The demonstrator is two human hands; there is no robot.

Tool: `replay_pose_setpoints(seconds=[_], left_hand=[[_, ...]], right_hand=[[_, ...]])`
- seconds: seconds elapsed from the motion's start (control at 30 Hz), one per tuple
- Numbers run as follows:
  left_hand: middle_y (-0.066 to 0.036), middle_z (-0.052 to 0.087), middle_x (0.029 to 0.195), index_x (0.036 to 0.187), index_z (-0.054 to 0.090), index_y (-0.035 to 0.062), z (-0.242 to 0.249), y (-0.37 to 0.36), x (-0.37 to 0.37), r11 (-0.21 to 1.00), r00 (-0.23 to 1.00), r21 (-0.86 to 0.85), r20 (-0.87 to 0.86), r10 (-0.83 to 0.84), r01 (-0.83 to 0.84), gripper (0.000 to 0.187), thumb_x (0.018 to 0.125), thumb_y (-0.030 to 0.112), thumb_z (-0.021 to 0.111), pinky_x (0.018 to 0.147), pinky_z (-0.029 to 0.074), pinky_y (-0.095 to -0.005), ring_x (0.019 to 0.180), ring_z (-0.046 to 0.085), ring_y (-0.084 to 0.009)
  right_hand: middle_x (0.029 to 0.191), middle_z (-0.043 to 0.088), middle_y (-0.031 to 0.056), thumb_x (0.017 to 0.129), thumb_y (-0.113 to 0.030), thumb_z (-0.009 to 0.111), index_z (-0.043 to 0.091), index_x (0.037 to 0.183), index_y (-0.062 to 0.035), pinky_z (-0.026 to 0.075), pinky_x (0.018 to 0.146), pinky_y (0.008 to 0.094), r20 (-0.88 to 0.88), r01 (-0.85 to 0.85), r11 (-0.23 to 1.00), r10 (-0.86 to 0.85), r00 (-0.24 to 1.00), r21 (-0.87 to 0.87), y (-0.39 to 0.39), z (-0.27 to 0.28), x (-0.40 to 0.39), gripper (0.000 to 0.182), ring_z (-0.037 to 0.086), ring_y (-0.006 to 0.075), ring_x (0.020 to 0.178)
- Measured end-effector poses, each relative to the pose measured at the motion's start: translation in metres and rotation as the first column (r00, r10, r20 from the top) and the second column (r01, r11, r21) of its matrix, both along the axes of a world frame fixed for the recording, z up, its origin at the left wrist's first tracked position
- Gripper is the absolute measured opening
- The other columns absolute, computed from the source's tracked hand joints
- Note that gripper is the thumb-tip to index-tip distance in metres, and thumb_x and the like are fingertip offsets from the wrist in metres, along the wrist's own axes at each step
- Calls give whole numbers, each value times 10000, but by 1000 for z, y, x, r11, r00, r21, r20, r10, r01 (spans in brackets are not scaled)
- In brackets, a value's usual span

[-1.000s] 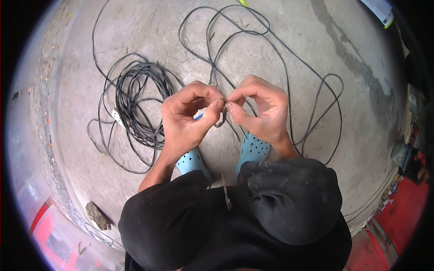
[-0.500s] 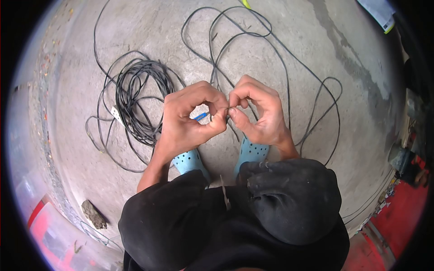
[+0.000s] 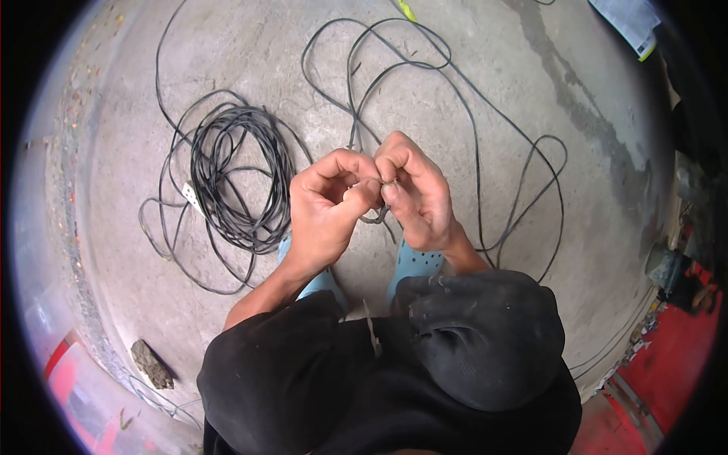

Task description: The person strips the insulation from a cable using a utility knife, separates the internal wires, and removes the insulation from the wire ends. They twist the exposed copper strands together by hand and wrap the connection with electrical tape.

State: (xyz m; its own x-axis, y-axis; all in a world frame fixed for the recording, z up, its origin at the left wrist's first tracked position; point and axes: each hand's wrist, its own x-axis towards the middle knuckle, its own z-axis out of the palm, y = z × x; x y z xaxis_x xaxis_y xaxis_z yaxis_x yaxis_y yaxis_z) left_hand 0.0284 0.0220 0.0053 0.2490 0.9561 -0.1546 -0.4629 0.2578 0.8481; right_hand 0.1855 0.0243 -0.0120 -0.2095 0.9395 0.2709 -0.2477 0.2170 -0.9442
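Note:
My left hand [image 3: 326, 208] and my right hand [image 3: 421, 193] meet fingertip to fingertip above the floor, between my knees and the loose cable. Both are closed in a pinch on a thin dark cable [image 3: 374, 221], which bends in a small loop just below the fingers. The bit right between the fingertips is too small to make out clearly. Left of my left hand lies a large coil of black cable [image 3: 203, 163]. A white socket strip [image 3: 191, 196] with dark holes rests against the coil's left side.
Wide loops of black cable [image 3: 476, 144] spread over the concrete floor [image 3: 250, 45] ahead and to the right. I wear light blue clogs with holes [image 3: 419, 260]. A rough stone [image 3: 152, 365] lies at lower left, a printed sheet [image 3: 628, 23] at upper right.
My hands have drawn closer together, and the left fingers curl in more. A blue piece seen through the left hand's finger ring is now hidden. A cable loop now shows below the fingertips.

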Motion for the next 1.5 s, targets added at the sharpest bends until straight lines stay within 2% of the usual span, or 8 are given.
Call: replay_pose_setpoints(seconds=[0.07, 0.27, 0.5, 0.7, 0.9, 1.07, 1.3, 1.5], left_hand=[[-33, 662, 895, 974, 646, -34, 1, 1, -3, 999, 1000, -26, -15, -21, 21, 83, 898, -67, 638, 685, 511, -232, 783, 616, -79], [-61, 683, 885, 923, 663, -28, 4, 5, -9, 951, 935, 309, -330, 129, -22, 73, 874, -42, 715, 681, 532, -249, 774, 647, -103], [-64, 687, 850, 896, 686, -19, 5, 13, -13, 857, 821, 513, -507, 263, 42, 63, 856, -33, 732, 691, 550, -241, 742, 659, -108], [-82, 688, 913, 1023, 705, -61, 18, 14, -19, 972, 917, 214, -398, 1, 92, 127, 898, -42, 721, 745, 534, -254, 825, 647, -113], [-83, 701, 901, 964, 716, -60, 20, 20, -23, 972, 937, 158, -331, -112, 172, 76, 897, -26, 730, 754, 547, -253, 832, 667, -119], [-79, 690, 897, 975, 687, -65, 14, 17, -20, 972, 936, 182, -343, -81, 151, 75, 905, -46, 704, 724, 563, -259, 802, 669, -117], [-51, 686, 852, 907, 668, -46, 14, 17, -15, 954, 909, 282, -415, 29, 98, 41, 871, -46, 690, 711, 571, -238, 774, 681, -90], [-40, 677, 845, 923, 638, -36, 5, 10, 0, 990, 965, 123, -243, 103, -75, 57, 874, -49, 667, 715, 558, -241, 762, 667, -93]], right_hand=[[873, 496, 57, 910, -74, 607, 560, 948, -15, 428, 654, 289, 91, -4, 999, -1, 996, 48, 2, -8, 6, 84, 493, 118, 733], [805, 638, 58, 787, -37, 827, 701, 912, -26, 460, 629, 286, 350, 125, 953, -220, 911, 275, 13, 16, 19, 178, 601, 147, 710], [786, 663, 52, 765, -14, 833, 746, 902, -43, 469, 632, 298, 380, 191, 945, -284, 880, 264, 14, 18, 19, 165, 604, 175, 707], [775, 662, 41, 741, -8, 844, 763, 896, -54, 446, 615, 295, 390, 207, 902, -359, 848, 379, 15, 17, 19, 181, 585, 183, 723], [767, 652, 24, 710, -4, 862, 783, 891, -65, 431, 595, 287, 375, 216, 898, -365, 852, 384, 12, 17, 20, 206, 568, 164, 703], [770, 634, 17, 713, -14, 866, 768, 874, -55, 422, 591, 285, 355, 245, 907, -366, 860, 342, 11, 16, 18, 193, 549, 155, 688], [835, 528, 50, 850, -48, 756, 623, 924, -32, 419, 626, 306, 495, 85, 929, -268, 827, 361, 14, 17, 15, 153, 493, 177, 726], [889, 500, 83, 937, -56, 632, 550, 971, -13, 416, 653, 310, 402, 53, 952, -177, 899, 303, 14, 7, 7, 98, 484, 188, 787]])
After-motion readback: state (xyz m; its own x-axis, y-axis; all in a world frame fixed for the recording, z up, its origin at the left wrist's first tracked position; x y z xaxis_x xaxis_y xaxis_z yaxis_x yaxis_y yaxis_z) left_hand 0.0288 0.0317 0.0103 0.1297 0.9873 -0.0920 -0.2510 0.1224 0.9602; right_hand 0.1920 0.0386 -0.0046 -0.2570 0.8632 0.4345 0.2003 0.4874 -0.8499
